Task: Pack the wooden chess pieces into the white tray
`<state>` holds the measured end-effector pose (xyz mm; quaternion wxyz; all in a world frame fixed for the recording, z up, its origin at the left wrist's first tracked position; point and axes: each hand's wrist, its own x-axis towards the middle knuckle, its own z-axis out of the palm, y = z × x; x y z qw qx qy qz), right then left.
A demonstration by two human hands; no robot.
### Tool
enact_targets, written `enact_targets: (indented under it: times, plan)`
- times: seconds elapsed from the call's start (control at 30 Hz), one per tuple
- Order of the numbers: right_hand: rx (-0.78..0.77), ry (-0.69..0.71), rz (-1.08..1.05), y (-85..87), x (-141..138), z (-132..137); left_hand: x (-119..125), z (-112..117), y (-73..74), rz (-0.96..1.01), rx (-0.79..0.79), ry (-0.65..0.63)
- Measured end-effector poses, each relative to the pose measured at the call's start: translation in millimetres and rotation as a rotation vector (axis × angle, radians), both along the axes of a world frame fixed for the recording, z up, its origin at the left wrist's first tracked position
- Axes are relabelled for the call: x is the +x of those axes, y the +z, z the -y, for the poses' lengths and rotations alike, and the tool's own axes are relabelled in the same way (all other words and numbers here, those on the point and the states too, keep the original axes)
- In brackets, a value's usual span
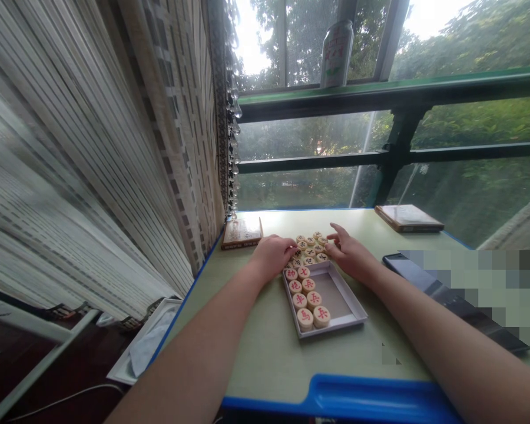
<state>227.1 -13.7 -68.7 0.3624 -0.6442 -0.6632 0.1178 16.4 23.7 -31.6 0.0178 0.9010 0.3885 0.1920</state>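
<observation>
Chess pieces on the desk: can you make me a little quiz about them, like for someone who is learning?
1. True or false: the white box is filled all the way across with round pieces.
2. Where does the can stand? A on the window ledge; B in the box; C on a chair.
3. What colour are the marks on the pieces in the box?
Key: 1 false, its right part is bare. 2 A. 3 red.

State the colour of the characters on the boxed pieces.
Red, on the round wooden pieces; head view.
</observation>
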Motion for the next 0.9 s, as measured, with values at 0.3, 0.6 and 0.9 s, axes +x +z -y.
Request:
enact_targets:
  times: [0.3,0.6,0.9]
  plan:
    - [0.013,0.019,0.127,-0.9,2,-2,0,-2,-4.5,0.088,-0.005,-0.002]
    - [0.011,0.018,0.113,1.2,1,-2,-15,-28,-6.8,0.790,-0.230,0.258]
    - [0.022,0.011,0.125,1.5,1,-1,-15,-14,-4.5,0.292,0.047,0.232]
